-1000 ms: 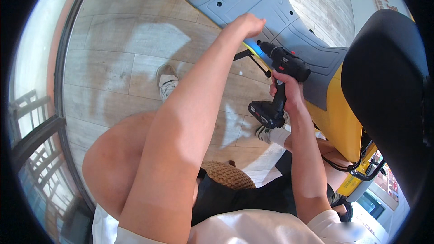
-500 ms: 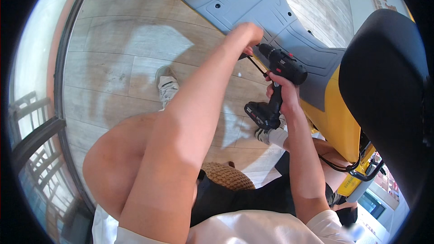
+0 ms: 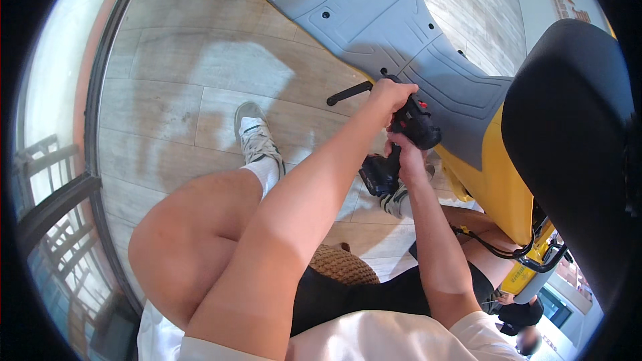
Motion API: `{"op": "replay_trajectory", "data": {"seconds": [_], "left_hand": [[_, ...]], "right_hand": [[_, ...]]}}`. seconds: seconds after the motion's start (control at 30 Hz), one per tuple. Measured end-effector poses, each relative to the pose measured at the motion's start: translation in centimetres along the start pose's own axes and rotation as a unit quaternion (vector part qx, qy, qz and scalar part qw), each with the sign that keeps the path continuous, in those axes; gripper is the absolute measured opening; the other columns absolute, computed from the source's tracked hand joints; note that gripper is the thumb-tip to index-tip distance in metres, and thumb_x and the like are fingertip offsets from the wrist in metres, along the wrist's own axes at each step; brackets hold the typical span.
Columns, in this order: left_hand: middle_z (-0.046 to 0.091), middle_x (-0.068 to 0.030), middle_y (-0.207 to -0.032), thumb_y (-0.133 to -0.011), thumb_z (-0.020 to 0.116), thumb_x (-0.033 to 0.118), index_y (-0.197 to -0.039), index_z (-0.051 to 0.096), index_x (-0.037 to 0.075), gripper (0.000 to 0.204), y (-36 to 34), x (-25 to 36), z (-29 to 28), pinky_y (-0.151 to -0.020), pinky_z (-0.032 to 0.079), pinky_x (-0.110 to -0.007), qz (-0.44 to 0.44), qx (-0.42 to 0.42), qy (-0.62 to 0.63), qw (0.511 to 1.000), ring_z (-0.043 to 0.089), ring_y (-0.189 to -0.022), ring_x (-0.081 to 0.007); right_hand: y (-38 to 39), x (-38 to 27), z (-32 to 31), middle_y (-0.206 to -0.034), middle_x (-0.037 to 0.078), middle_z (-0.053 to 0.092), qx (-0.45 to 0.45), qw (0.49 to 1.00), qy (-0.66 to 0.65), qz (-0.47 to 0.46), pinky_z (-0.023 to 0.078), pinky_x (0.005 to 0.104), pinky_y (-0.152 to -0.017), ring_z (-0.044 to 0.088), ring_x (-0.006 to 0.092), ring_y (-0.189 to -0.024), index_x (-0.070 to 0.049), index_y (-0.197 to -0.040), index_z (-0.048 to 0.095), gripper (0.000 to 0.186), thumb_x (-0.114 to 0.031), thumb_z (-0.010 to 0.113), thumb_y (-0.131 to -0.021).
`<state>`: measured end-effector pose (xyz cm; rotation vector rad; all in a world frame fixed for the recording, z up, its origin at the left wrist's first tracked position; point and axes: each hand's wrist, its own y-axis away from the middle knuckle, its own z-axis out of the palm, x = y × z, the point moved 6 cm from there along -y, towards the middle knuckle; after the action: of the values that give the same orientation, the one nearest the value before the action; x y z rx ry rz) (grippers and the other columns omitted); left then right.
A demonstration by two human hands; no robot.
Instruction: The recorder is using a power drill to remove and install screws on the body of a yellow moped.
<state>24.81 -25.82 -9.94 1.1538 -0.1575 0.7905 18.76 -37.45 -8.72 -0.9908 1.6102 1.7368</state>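
A black cordless drill [image 3: 420, 128] is held over the near edge of a scooter's grey footboard [image 3: 364, 7]. My right hand [image 3: 409, 155] is closed around its grip, above the battery pack [image 3: 378, 175]. My left hand [image 3: 393, 98] has its fingers around the front end of the drill, by the chuck, so the bit is hidden. Just left of that hand, a black bar like a foot peg [image 3: 349, 93] juts out from the footboard's edge. One dark round hole or fastener [image 3: 384, 71] shows in the footboard beyond my left hand.
The scooter's black seat [image 3: 568, 107] and yellow body panel [image 3: 503, 167] stand at the right. Black cables [image 3: 491, 244] hang under the panel. My shoe [image 3: 254, 130] rests on the wood-look floor [image 3: 160, 113]. A glass door frame [image 3: 90, 127] runs along the left. Another person [image 3: 521, 314] is at the lower right.
My left hand has come down and right from the footboard's edge onto the drill's front end, uncovering the black bar. The drill and my right hand have shifted slightly down and left.
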Motion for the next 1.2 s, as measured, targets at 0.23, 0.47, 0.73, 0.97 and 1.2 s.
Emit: {"op": "replay_trajectory", "data": {"seconds": [0.23,0.47,0.73,0.97,1.2], "left_hand": [[0.064,-0.0324,-0.089,-0.072,0.063,0.037,-0.083,0.065,-0.013,0.051,2.3,1.9,1.8,-0.08,0.052,-0.042,0.15,0.094,-0.254,0.951,0.065,-0.088,-0.04],[0.064,-0.0302,-0.085,-0.081,0.056,0.055,-0.091,0.062,-0.014,0.07,2.0,3.6,2.8,-0.07,0.053,-0.043,0.186,0.114,-0.246,0.944,0.066,-0.078,-0.039],[0.06,-0.0099,-0.097,-0.1,0.044,0.03,-0.121,0.048,-0.002,0.039,-0.2,3.3,-1.6,-0.068,0.05,-0.03,0.217,-0.028,0.149,0.964,0.061,-0.08,-0.0166],[0.066,-0.0066,-0.087,-0.094,0.057,0.016,-0.098,0.065,0.001,0.017,0.3,4.6,-1.5,-0.071,0.05,-0.028,0.235,-0.068,0.148,0.958,0.06,-0.078,-0.0125],[0.065,-0.0079,-0.089,-0.092,0.057,0.009,-0.103,0.062,0.0,0.015,0.0,6.6,-7.0,-0.067,0.049,-0.028,0.286,0.055,0.274,0.917,0.059,-0.076,-0.0129]], "right_hand": [[-0.6,3.0,-3.0,-0.067,0.003,0.054,-0.008,0.998,-0.022,-0.063,0.041,0.0275,-0.057,0.052,0.0141,-0.057,-0.003,-0.09,0.057,0.013,-0.005,0.06,-0.077],[-0.5,-1.0,-3.7,-0.077,0.005,0.057,0.016,0.998,-0.034,-0.057,0.042,0.0285,-0.057,0.052,0.0144,-0.059,-0.002,-0.099,0.057,0.021,-0.003,0.058,-0.078],[3.0,-2.4,-2.8,-0.1,0.009,0.055,-0.073,0.992,-0.065,-0.079,0.043,0.0288,-0.057,0.053,0.0153,-0.063,0.0,-0.117,0.052,0.044,-0.001,0.061,-0.074],[4.2,-3.4,-0.8,-0.099,0.01,0.054,-0.068,0.992,-0.036,-0.102,0.045,0.0293,-0.057,0.053,0.015,-0.059,0.002,-0.118,0.05,0.047,0.0,0.059,-0.072],[3.6,-4.2,1.0,-0.095,0.009,0.055,-0.088,0.992,0.0,-0.094,0.044,0.0276,-0.056,0.053,0.0137,-0.06,0.0,-0.116,0.054,0.043,0.005,0.057,-0.073]]}}
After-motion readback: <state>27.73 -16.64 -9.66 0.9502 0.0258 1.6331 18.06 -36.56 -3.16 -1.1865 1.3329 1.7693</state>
